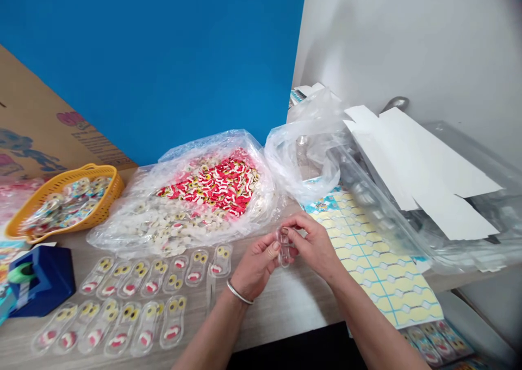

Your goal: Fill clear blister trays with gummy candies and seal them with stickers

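Between my two hands is a small clear plastic case point(284, 254), with no coloured pieces visible in it. My left hand point(256, 264) pinches its left side, and my right hand point(312, 245) grips its upper right part. Left of my hands, two rows of clear cases point(129, 322) lie on the table, holding yellow-and-black eye pieces and red-and-white mouth pieces. Behind them an open plastic bag point(134, 226) is heaped with loose red, white and yellow pieces point(228, 182).
A yellow basket point(116, 190) of filled packs and a blue tape dispenser point(53, 277) stand left. Yellow printed sheets point(367, 250) lie right, beside a clear bin point(391, 226) topped by white card point(432, 163). A blue panel point(183, 60) rises behind the table point(302, 304).
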`<state>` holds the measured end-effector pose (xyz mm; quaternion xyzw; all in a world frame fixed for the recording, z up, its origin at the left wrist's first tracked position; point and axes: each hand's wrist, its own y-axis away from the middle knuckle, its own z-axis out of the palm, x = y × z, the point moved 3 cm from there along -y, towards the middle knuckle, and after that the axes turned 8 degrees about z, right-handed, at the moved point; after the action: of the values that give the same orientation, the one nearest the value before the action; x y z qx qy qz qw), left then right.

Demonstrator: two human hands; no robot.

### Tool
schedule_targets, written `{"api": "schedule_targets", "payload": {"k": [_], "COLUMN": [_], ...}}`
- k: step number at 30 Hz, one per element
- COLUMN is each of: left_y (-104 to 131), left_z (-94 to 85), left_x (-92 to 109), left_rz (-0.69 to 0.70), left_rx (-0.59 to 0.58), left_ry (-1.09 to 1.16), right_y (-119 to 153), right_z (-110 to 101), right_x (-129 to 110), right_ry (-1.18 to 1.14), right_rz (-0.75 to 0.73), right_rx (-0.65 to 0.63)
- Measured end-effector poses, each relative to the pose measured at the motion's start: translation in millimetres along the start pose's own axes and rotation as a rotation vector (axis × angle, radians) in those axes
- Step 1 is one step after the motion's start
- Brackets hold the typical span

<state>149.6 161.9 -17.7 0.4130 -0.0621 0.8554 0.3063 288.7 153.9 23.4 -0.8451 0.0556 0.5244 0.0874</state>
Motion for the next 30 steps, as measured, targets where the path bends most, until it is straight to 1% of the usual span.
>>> {"api": "schedule_targets", "payload": {"k": [4, 7, 9, 11, 12, 14, 17, 20, 22, 25, 27, 30], "left_y": [3, 6, 8, 13, 16, 23, 33, 39, 41, 39, 37, 34], "left_z": [3.1, 2.8, -2.1, -11.7, -17.6, -29.8, -46.2, -58.6, -64.7, -70.8, -73.5, -76.2], "left_x": [7, 11, 14, 18, 21, 29, 46, 61, 67, 70, 69, 66], "left_rz": [0.004, -0.009, -0.003, 0.022, 0.041, 0.081, 0.131, 0.158, 0.173, 0.184, 0.186, 0.194], "left_rx": [-0.017, -0.012, 0.046, 0.165, 0.235, 0.362, 0.514, 0.622, 0.673, 0.711, 0.718, 0.730], "left_ry": [0.020, 0.041, 0.028, -0.008, -0.024, -0.045, -0.053, -0.041, -0.025, 0.000, 0.018, 0.053], "right_y": [-1, 0, -2, -10, -17, -36, -75, -112, -128, -141, -145, -152], "right_z": [-3, 2, 11, 24, 30, 42, 63, 93, 114, 138, 146, 145], "right_x": [-3, 0, 2, 3, 2, -2, -13, -19, -19, -12, -4, 8], "right_ry": [0.002, -0.026, -0.067, -0.107, -0.113, -0.061, 0.189, 0.449, 0.519, 0.516, 0.493, 0.427], "right_rz": [0.009, 0.069, 0.116, 0.141, 0.135, 0.073, -0.072, -0.124, -0.109, -0.080, -0.063, -0.037], "right_rx": [-0.014, -0.039, -0.110, -0.190, -0.216, -0.214, -0.197, -0.247, -0.251, -0.229, -0.227, -0.223]}}
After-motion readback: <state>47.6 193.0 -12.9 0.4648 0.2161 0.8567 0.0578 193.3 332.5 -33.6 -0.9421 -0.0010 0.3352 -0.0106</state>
